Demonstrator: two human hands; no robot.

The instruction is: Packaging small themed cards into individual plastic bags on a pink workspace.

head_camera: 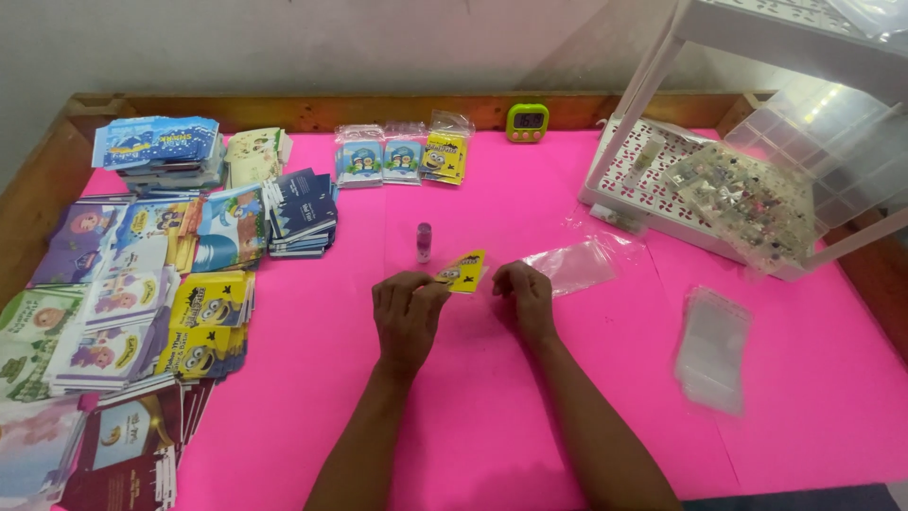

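From above, the left hand (407, 312) pinches a small yellow card (462, 272) on the pink table (473, 416). The right hand (523, 295) is curled beside the card; I cannot tell if it grips. A little bottle (424, 241) stands just behind. A clear bag (574, 266) lies near the right hand.

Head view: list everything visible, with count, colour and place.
table: one, pink top, wooden rim
card: one, yellow, between both hands
vial: one, purple, behind the hands
card stacks: many, mixed colours, left side
packed cards: three, two blue and one yellow, far centre
timer: one, green, far edge
clear bags: one pile right, one loose by right hand
rack: one, white, far right
left hand: holds card
right hand: holds card
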